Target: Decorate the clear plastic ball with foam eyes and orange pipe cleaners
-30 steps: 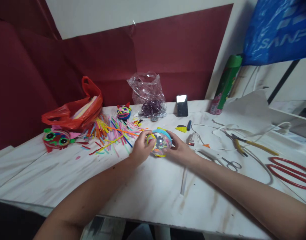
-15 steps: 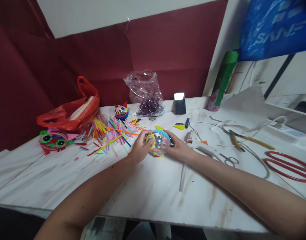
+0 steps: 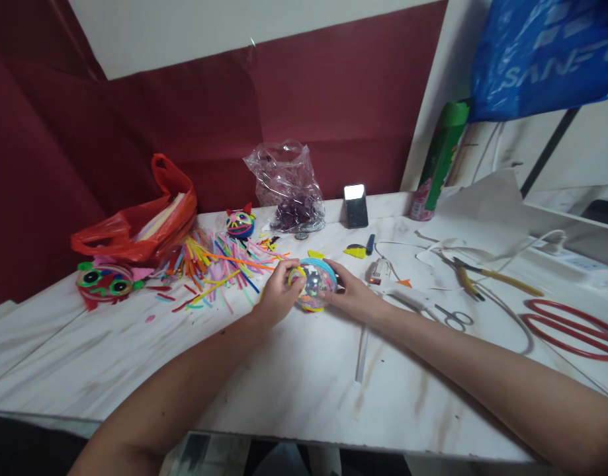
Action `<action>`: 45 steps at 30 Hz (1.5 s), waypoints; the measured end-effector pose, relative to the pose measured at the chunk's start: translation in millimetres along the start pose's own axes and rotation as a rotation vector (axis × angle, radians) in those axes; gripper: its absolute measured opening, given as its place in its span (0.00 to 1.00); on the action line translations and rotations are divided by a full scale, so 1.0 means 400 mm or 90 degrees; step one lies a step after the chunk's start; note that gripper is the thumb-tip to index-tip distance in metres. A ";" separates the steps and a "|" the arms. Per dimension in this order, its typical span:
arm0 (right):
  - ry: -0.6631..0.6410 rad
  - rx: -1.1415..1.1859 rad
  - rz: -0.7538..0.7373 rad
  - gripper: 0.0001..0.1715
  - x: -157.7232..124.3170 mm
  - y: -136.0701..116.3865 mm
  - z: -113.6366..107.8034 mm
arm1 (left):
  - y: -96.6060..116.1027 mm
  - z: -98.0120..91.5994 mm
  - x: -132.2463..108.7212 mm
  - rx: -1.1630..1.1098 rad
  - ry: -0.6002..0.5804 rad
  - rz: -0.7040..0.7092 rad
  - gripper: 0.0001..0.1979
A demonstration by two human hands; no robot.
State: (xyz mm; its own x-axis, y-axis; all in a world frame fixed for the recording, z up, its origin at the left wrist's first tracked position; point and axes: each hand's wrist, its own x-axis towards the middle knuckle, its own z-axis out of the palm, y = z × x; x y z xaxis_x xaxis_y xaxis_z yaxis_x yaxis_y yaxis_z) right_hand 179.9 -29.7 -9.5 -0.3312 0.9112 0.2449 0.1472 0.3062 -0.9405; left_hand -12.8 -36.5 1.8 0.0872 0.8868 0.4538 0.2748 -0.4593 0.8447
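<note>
A clear plastic ball (image 3: 314, 283) with colourful bits showing in it and blue and yellow trim sits between my hands, just above or on the marble-patterned table. My left hand (image 3: 280, 291) grips its left side, thumb on the yellow trim. On the opposite side my right hand (image 3: 350, 294) has its fingers curved round the ball. Yellow pieces (image 3: 354, 252) lie just behind it. To the left is a heap of coloured pipe cleaners (image 3: 224, 261). A finished-looking blue ball with a cat face (image 3: 240, 223) and a red one with green eyes (image 3: 108, 282) stand beyond the heap.
A red plastic bag (image 3: 139, 228) and a clear bag (image 3: 296, 198) stand at the back, with a phone-like device (image 3: 356, 206) and a green spray can (image 3: 440, 162). Right of my arm lie a glue gun (image 3: 407, 294), scissors (image 3: 455, 317), pliers (image 3: 502, 277) and red tubing (image 3: 571, 330).
Both hands keep hold of the ball, which has turned slightly, so a paler patch shows on its front. The whole view has shifted a little.
</note>
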 end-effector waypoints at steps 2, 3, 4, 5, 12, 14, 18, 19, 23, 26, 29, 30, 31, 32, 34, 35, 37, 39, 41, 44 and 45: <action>0.002 0.001 -0.014 0.48 -0.001 0.000 0.001 | 0.003 0.004 0.001 -0.006 0.009 -0.003 0.14; 0.005 0.002 -0.018 0.47 0.000 0.000 0.002 | 0.003 0.005 0.001 -0.011 0.008 -0.008 0.14; 0.008 0.002 -0.018 0.47 0.000 0.001 0.003 | 0.003 0.006 0.001 -0.017 0.007 -0.013 0.14; 0.010 0.001 -0.013 0.47 0.001 0.002 0.003 | 0.002 0.007 0.002 -0.022 0.007 -0.015 0.14; 0.067 -0.055 -0.031 0.47 0.012 0.014 0.012 | -0.012 0.003 0.022 -0.023 0.068 -0.051 0.16; 0.088 -0.117 -0.078 0.41 0.015 0.017 0.010 | -0.013 0.000 0.030 -0.034 0.099 -0.073 0.16; 0.039 -0.212 -0.165 0.39 0.012 0.013 0.003 | -0.013 0.000 0.035 -0.079 0.119 -0.121 0.19; 0.027 -0.223 -0.173 0.40 0.009 0.011 0.002 | -0.013 0.001 0.033 -0.084 0.123 -0.130 0.20; 0.011 -0.237 -0.174 0.43 0.003 0.014 0.001 | -0.010 0.005 0.027 -0.063 0.169 -0.121 0.18; 0.006 -0.243 -0.173 0.44 0.004 0.023 0.001 | -0.008 0.004 0.028 -0.016 0.169 -0.130 0.15; -0.003 -0.248 -0.169 0.45 0.008 0.029 -0.002 | -0.007 0.006 0.029 -0.008 0.168 -0.148 0.13; -0.005 -0.248 -0.170 0.45 0.009 0.030 -0.003 | -0.007 0.008 0.027 -0.004 0.170 -0.150 0.13; -0.005 -0.248 -0.172 0.45 0.009 0.031 -0.004 | -0.006 0.011 0.023 0.001 0.169 -0.152 0.12; -0.001 -0.249 -0.176 0.44 0.009 0.031 -0.005 | -0.004 0.015 0.019 0.011 0.170 -0.148 0.12; 0.026 -0.259 -0.184 0.41 0.008 0.031 -0.007 | -0.001 0.024 0.008 0.049 0.176 -0.110 0.12; 0.045 -0.271 -0.189 0.39 0.007 0.030 -0.008 | 0.000 0.028 0.003 0.079 0.178 -0.071 0.11; 0.073 -0.307 -0.202 0.37 0.003 0.024 -0.011 | 0.004 0.035 -0.005 0.130 0.165 0.005 0.11; 0.079 -0.351 -0.219 0.37 -0.002 0.011 -0.017 | 0.006 0.038 -0.009 0.163 0.145 0.061 0.10; 0.064 -0.391 -0.245 0.39 -0.009 -0.007 -0.024 | 0.005 0.041 -0.012 0.181 0.127 0.092 0.11; 0.018 -0.438 -0.299 0.38 -0.020 -0.033 -0.032 | -0.001 0.052 -0.019 0.186 0.104 0.118 0.12; 0.002 -0.453 -0.312 0.37 -0.022 -0.039 -0.034 | -0.004 0.057 -0.022 0.184 0.101 0.127 0.12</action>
State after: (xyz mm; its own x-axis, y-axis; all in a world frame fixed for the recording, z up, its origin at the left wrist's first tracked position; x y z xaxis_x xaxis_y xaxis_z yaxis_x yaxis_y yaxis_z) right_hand 193.1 -38.7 6.2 -0.5071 0.6315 0.5865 0.5377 0.7637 -0.3573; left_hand 7.9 -42.6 -9.9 0.0241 0.7521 0.6587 0.5285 -0.5688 0.6302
